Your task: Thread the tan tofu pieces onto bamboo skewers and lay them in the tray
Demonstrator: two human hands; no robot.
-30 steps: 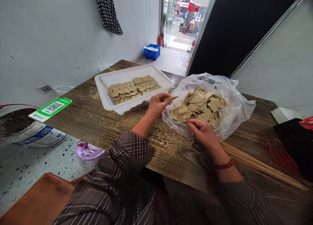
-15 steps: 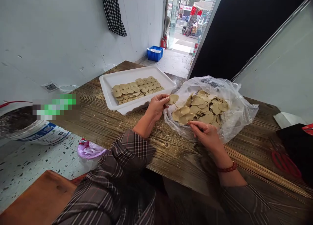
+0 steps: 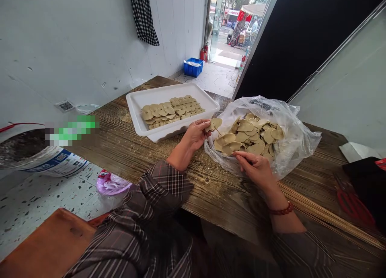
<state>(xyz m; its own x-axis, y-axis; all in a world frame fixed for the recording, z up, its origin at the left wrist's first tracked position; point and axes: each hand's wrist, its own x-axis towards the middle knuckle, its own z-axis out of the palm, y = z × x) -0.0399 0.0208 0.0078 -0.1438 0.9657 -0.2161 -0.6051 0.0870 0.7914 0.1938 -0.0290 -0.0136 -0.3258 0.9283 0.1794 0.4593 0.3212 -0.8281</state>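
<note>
Now, from where I stand, the left hand (image 3: pixel 197 134) pinches a flat tan round (image 3: pixel 215 124) by the left edge of the clear bag (image 3: pixel 297 144). The right hand (image 3: pixel 257 168) pinches a thin stick (image 3: pixel 234 153) at the bag's near edge. More rounds (image 3: pixel 245 126) lie inside the bag. Left of it, a white tray (image 3: pixel 172 133) of rounds sits on the desk (image 3: pixel 211 201).

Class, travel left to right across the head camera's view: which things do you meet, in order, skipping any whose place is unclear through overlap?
Bucket, purple bag, left hand, flat piece it pinches, right hand, red-handled tool.
</note>
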